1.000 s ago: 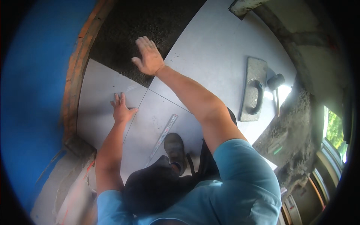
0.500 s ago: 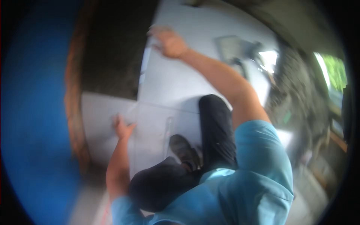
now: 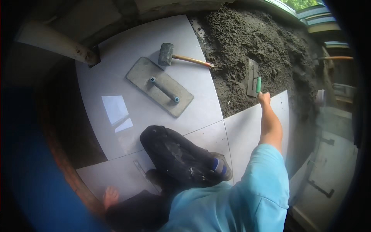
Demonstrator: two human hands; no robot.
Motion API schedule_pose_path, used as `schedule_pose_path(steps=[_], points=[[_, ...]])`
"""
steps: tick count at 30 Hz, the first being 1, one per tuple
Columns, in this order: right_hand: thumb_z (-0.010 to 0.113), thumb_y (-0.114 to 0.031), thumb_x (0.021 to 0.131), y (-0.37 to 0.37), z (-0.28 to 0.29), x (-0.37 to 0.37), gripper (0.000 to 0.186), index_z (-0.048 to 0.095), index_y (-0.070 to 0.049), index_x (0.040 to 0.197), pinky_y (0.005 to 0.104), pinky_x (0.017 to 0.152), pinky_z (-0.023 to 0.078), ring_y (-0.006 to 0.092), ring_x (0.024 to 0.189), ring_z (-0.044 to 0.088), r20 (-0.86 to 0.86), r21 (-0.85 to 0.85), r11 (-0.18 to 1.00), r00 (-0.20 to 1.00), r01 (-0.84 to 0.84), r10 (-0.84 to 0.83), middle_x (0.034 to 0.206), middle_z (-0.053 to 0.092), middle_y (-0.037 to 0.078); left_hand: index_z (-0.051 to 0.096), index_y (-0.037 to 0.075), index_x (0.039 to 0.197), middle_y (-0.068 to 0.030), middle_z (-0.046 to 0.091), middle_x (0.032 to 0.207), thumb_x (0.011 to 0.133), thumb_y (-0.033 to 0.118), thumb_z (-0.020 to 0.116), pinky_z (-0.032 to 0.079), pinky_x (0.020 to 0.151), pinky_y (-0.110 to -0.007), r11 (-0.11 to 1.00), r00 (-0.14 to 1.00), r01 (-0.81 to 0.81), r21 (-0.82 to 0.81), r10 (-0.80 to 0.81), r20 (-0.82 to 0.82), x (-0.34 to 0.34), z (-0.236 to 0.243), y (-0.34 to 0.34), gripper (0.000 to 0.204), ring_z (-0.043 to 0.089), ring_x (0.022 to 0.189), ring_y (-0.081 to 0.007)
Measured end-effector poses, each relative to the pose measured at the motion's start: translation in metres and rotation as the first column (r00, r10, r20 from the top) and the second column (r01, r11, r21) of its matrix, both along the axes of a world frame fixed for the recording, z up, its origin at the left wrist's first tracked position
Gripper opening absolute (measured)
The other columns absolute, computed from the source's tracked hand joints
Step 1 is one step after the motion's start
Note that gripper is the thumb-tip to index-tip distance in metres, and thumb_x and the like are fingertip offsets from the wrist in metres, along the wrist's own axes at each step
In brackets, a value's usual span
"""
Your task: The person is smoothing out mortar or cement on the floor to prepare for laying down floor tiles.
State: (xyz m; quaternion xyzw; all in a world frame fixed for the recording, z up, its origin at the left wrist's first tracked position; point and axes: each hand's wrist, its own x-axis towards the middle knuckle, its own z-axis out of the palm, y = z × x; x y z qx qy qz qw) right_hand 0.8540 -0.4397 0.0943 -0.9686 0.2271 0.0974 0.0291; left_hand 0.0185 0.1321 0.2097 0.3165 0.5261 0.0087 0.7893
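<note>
Broadly, from my remote station I see pale, smooth, square-edged tiles (image 3: 205,96) forming the largest surface, their joints straight and narrow. Beside them spreads grey mortar (image 3: 232,42), coarse and lumpy. On the large tile I note a rectangular float (image 3: 159,89), a flat grey plate with rounded corners and a bar handle. Just beyond it lies a mallet (image 3: 166,54), its head a dark, scuffed cylinder, its wooden shaft overhanging the mortar. The trowel (image 3: 253,73), thin-bladed and green-handled, rests on the mortar near a tile edge. Of my hands, the right (image 3: 264,98) meets the handle's near end, though I cannot tell whether its fingers are closed; the left (image 3: 111,196) lies open on a tile, near a slim marked strip (image 3: 139,168).
</note>
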Motion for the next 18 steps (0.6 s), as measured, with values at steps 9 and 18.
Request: schedule_pose_path(steps=[9, 18], points=[[0.067, -0.037, 0.091, -0.041, -0.106, 0.058, 0.045, 0.067, 0.008, 0.099, 0.0414, 0.070, 0.051, 0.0258, 0.075, 0.065, -0.008, 0.545, 0.837, 0.998, 0.054, -0.059, 0.089, 0.070, 0.014, 0.058, -0.001, 0.125, -0.0138, 0.066, 0.117, 0.095, 0.032, 0.051, 0.053, 0.093, -0.042, 0.826, 0.783, -0.547, 0.136, 0.563, -0.265, -0.002, 0.149, -0.106, 0.045, 0.065, 0.106, -0.0284], [0.066, -0.030, 0.089, 0.070, 0.026, 0.055, 0.054, 0.052, 0.002, 0.130, 0.0399, 0.073, 0.054, 0.0287, 0.090, 0.060, 0.075, 0.929, 0.371, 0.984, -0.009, -0.163, 0.112, 0.058, 0.014, 0.073, 0.002, 0.094, -0.0225, 0.070, 0.096, 0.080, 0.013, 0.061, 0.053, 0.085, -0.045, 0.636, 0.412, 0.669, 0.386, 0.115, -0.904, -0.125, 0.042, -0.058, 0.022, 0.066, 0.093, -0.0402]])
